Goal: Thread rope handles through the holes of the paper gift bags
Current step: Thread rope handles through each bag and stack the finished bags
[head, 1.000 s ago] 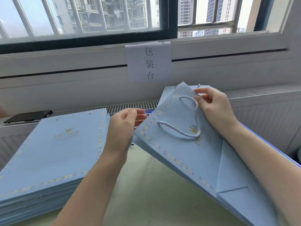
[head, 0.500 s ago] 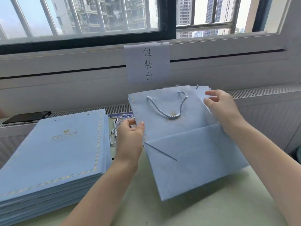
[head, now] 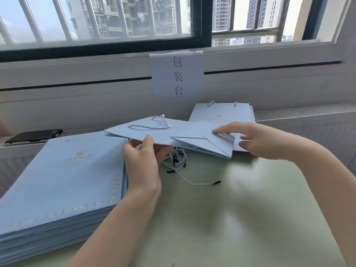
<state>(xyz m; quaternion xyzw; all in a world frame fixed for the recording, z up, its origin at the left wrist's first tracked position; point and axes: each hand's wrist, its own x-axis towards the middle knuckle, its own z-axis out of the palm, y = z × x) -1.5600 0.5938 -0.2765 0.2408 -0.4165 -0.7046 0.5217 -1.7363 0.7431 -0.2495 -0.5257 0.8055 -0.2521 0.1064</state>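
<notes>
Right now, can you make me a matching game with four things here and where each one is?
Things:
1. phone
2. paper sign
3. loose ropes
4. held bag

Places:
A. lying on the table
B. in both hands
C. on the vent ledge, far left
D. stuck to the wall under the window

Pairs: 1-C, 2-D, 3-A, 4-B

Bright daylight came thru the window [head: 115, 20]; soft shadows fell on the table [head: 240, 218], edges bowed, right hand [head: 256, 139] slightly blurred.
</notes>
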